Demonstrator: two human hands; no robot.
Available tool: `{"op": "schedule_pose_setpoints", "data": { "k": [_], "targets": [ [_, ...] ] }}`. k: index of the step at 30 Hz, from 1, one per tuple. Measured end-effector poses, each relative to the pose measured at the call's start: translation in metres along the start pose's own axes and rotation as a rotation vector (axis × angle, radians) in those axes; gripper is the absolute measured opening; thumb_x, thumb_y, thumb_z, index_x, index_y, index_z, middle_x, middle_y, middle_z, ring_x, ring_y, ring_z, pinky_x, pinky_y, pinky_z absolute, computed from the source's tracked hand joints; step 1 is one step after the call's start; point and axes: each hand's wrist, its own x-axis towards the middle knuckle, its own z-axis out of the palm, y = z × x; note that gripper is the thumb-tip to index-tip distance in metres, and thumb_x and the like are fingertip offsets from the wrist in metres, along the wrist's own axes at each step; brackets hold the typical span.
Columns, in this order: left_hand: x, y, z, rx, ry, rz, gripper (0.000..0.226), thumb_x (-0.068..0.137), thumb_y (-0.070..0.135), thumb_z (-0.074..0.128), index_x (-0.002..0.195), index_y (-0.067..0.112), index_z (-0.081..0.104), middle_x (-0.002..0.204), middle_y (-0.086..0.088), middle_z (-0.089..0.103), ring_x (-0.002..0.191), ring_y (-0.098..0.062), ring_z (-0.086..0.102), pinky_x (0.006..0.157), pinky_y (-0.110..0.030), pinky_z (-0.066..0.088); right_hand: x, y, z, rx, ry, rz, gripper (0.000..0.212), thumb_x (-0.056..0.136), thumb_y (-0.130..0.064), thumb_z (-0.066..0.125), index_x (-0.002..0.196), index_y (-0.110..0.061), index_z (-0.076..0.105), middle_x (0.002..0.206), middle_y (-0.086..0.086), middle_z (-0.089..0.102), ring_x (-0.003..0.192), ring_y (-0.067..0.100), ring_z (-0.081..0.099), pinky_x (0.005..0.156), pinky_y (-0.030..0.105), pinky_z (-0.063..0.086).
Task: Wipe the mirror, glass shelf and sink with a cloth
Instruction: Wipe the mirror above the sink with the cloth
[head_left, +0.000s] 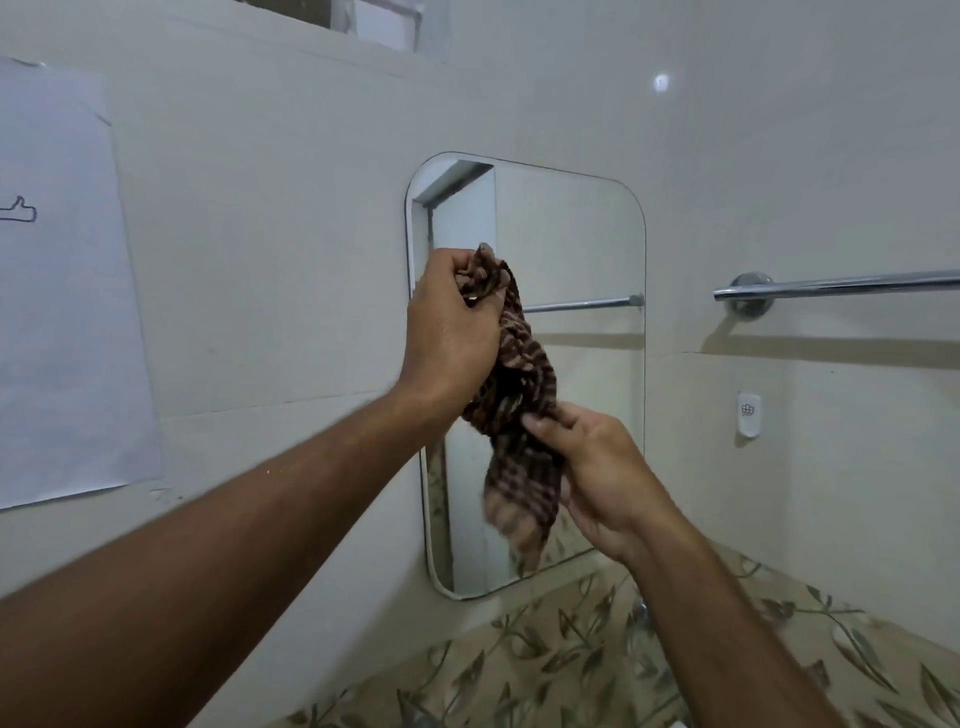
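A rounded, frameless mirror (576, 249) hangs on the white tiled wall in the middle of the head view. In front of it I hold a brown striped cloth (519, 374) with both hands. My left hand (449, 332) grips the cloth's bunched top end at the mirror's left edge. My right hand (597, 473) pinches the cloth lower down, and its loose end hangs below. The cloth looks twisted between the two hands. Neither the glass shelf nor the sink is in view.
A chrome towel rail (836, 286) runs along the wall to the right of the mirror, with a small white hook (748, 413) below it. A white paper sheet (67, 291) is taped to the wall at left. Leaf-patterned tiles (571, 654) run below the mirror.
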Motion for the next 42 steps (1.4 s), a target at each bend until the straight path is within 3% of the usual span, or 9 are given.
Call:
{"op": "schedule_pose_setpoints", "data": {
  "k": [2,5,10,15,20,24,30,38,42],
  "targets": [
    [-0.010,-0.005,-0.001,0.032,-0.071,0.118,0.024,0.093,0.009,0.061,0.105,0.028,0.052,0.107,0.008,0.060,0.097,-0.006,0.064,0.078,-0.021,0.056,0.009,-0.010,-0.002,0.195,0.179,-0.006,0.024,0.102,-0.017,0.050,0.115,-0.004,0.065,0.092,0.021,0.069,0.072,0.030,0.067,0.049,0.029,0.056],
    [-0.024,-0.015,0.001,0.162,-0.247,0.221,0.030,0.087,0.005,0.059,0.106,0.027,0.053,0.110,0.005,0.057,0.103,-0.017,0.062,0.081,-0.039,0.059,0.022,-0.020,0.003,0.270,0.266,0.036,0.031,0.103,-0.037,0.047,0.122,-0.021,0.066,0.104,0.013,0.074,0.090,0.029,0.066,0.072,0.038,0.060],
    [-0.036,-0.027,-0.001,0.479,-0.381,0.385,0.039,0.088,0.042,0.050,0.123,0.030,0.061,0.120,0.009,0.057,0.118,-0.006,0.041,0.106,-0.032,0.033,0.041,-0.036,0.034,0.472,0.181,-0.055,0.044,0.099,-0.035,0.042,0.096,-0.011,0.079,0.103,0.012,0.076,0.087,0.023,0.075,0.070,0.035,0.061],
    [-0.007,-0.017,-0.027,0.761,-0.428,0.470,0.038,0.087,0.050,0.042,0.100,0.030,0.072,0.114,0.008,0.048,0.115,-0.011,0.036,0.104,-0.037,0.025,0.080,-0.041,0.047,-0.240,0.594,-0.392,0.035,0.103,-0.036,0.044,0.136,-0.021,0.047,0.124,0.004,0.065,0.105,0.019,0.066,0.085,0.038,0.058],
    [0.041,-0.013,-0.052,0.739,-0.206,0.556,0.025,0.091,0.023,0.049,0.101,0.012,0.070,0.100,-0.005,0.061,0.096,-0.022,0.054,0.090,-0.041,0.045,0.125,-0.028,0.056,-0.680,0.491,-0.763,0.050,0.107,-0.026,0.039,0.156,-0.024,0.029,0.163,0.002,0.024,0.148,0.015,0.027,0.121,0.032,0.027],
    [0.068,-0.024,-0.064,0.879,-0.087,0.673,0.023,0.088,0.007,0.053,0.104,0.004,0.069,0.102,-0.012,0.063,0.095,-0.029,0.056,0.085,-0.042,0.048,0.140,0.001,0.066,-1.035,0.518,-0.864,0.058,0.105,-0.018,0.034,0.158,-0.012,0.012,0.167,0.008,0.009,0.155,0.020,0.002,0.124,0.055,0.003],
    [0.076,-0.048,-0.066,0.822,0.046,0.850,0.016,0.084,-0.001,0.052,0.080,-0.001,0.068,0.088,-0.014,0.065,0.084,-0.030,0.059,0.076,-0.036,0.049,0.134,0.049,0.062,-1.148,0.459,-1.014,0.068,0.103,-0.035,0.034,0.156,0.001,0.013,0.166,0.018,0.005,0.155,0.028,0.003,0.125,0.051,0.014],
    [0.077,-0.059,-0.060,0.738,0.161,0.862,0.026,0.094,0.009,0.053,0.089,-0.002,0.077,0.082,-0.014,0.069,0.080,-0.027,0.061,0.072,-0.034,0.052,0.187,-0.041,0.096,-1.150,0.444,-1.139,0.058,0.102,-0.020,0.030,0.157,-0.003,0.018,0.166,0.016,0.011,0.155,0.025,0.007,0.124,0.048,0.017],
    [0.074,-0.060,-0.063,0.750,0.158,0.886,0.024,0.089,0.004,0.054,0.081,-0.001,0.075,0.079,-0.014,0.072,0.082,-0.028,0.065,0.075,-0.035,0.053,0.182,-0.014,0.084,-1.193,0.445,-1.229,0.055,0.104,-0.012,0.036,0.155,0.001,0.020,0.165,0.019,0.012,0.155,0.026,0.007,0.123,0.047,0.021]
  ]
}}
